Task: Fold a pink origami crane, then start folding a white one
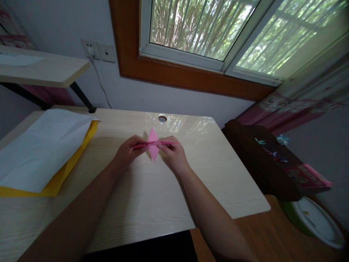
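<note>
A piece of folded pink paper [153,135] is held between my two hands, above the middle of the pale wooden desk [152,203]. Two pointed flaps stick out from its centre, one away from me and one toward me, while thin layered points run out to the left and right. My left hand [132,147] pinches the left side with thumb and fingers. On the right side, my right hand [172,148] pinches it the same way, thumb nearest me. The fingertips behind the paper are partly hidden.
White sheets [46,145] lie over yellow paper [73,160] on the desk's left. A shelf [54,71] on black legs stands at the back left. The desk has a round cable hole [162,119]. A dark wooden cabinet [259,156] with small items is at the right.
</note>
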`<move>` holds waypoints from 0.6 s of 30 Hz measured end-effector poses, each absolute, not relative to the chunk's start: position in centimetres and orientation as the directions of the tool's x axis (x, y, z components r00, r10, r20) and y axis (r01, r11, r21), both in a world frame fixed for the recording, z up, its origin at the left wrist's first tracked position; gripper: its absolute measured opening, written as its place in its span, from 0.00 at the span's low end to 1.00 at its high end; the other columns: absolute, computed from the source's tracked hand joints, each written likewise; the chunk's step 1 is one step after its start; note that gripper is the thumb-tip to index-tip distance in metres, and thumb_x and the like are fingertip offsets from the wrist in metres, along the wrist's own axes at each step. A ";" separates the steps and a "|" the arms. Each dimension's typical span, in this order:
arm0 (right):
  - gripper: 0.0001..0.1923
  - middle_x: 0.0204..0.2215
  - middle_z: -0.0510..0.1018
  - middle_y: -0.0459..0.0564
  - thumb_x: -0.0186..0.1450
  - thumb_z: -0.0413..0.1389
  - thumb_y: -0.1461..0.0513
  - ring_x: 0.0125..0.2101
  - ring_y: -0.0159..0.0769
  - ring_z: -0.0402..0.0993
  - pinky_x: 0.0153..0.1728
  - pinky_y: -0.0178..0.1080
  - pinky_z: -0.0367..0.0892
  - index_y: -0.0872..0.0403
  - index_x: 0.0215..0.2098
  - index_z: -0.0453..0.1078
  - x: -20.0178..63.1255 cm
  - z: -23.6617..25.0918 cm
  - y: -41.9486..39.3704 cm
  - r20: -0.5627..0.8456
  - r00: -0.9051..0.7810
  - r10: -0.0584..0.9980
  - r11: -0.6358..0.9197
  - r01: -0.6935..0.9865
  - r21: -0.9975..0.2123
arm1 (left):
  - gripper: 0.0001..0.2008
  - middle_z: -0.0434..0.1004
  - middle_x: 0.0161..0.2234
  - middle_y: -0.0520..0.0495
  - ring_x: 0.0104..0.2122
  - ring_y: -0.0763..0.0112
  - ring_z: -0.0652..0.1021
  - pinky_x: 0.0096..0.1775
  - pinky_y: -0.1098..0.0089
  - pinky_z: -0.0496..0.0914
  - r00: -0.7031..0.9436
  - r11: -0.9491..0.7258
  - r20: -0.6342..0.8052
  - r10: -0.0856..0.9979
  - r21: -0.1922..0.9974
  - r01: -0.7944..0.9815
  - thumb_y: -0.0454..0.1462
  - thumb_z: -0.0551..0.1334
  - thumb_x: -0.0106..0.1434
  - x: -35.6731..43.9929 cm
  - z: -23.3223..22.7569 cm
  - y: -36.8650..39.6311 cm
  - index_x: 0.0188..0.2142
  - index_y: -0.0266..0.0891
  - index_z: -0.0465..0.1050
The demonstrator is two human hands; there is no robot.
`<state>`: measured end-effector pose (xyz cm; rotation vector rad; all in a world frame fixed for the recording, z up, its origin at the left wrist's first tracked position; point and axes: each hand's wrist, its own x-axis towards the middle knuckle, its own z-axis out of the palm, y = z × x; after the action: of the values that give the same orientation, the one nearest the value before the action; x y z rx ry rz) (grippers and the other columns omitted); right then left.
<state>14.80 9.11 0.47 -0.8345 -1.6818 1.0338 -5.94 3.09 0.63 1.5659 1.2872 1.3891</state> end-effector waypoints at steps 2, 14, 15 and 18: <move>0.09 0.37 0.78 0.50 0.61 0.66 0.55 0.40 0.39 0.76 0.43 0.42 0.72 0.49 0.38 0.80 14.7 0.4 9.1 0.359 -0.308 0.881 0.396 0.064 -0.916 | 0.08 0.76 0.35 0.49 0.36 0.68 0.76 0.40 0.69 0.71 -0.049 -0.313 0.335 0.941 0.916 0.251 0.42 0.68 0.62 -5.9 0.6 3.1 0.39 0.41 0.78; 0.08 0.36 0.80 0.50 0.59 0.67 0.56 0.40 0.40 0.77 0.45 0.44 0.72 0.50 0.34 0.78 14.9 0.3 9.3 0.304 -0.356 0.884 0.318 -0.021 -0.948 | 0.11 0.76 0.42 0.44 0.42 0.64 0.78 0.45 0.65 0.72 0.129 -0.387 0.376 0.918 0.919 0.074 0.38 0.66 0.64 -5.9 -0.5 3.3 0.45 0.46 0.82; 0.09 0.37 0.80 0.50 0.59 0.66 0.56 0.40 0.40 0.77 0.45 0.44 0.72 0.50 0.36 0.78 14.9 0.1 9.4 0.287 -0.360 0.888 0.301 -0.019 -0.954 | 0.10 0.76 0.42 0.44 0.43 0.63 0.78 0.46 0.64 0.72 0.129 -0.387 0.374 0.918 0.918 0.090 0.38 0.66 0.64 -6.0 -0.5 3.3 0.45 0.46 0.82; 0.13 0.36 0.80 0.49 0.60 0.66 0.54 0.37 0.39 0.76 0.40 0.41 0.72 0.50 0.41 0.77 14.9 -0.3 9.3 0.228 -0.383 0.895 0.254 0.019 -0.967 | 0.09 0.78 0.43 0.44 0.46 0.61 0.78 0.50 0.62 0.71 0.113 -0.362 0.349 0.930 0.923 0.130 0.38 0.64 0.65 -6.1 -0.2 3.1 0.42 0.45 0.83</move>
<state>14.92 9.35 -0.27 -0.8600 -1.6464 1.2539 -6.11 3.14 -0.25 1.6309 1.0562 1.3291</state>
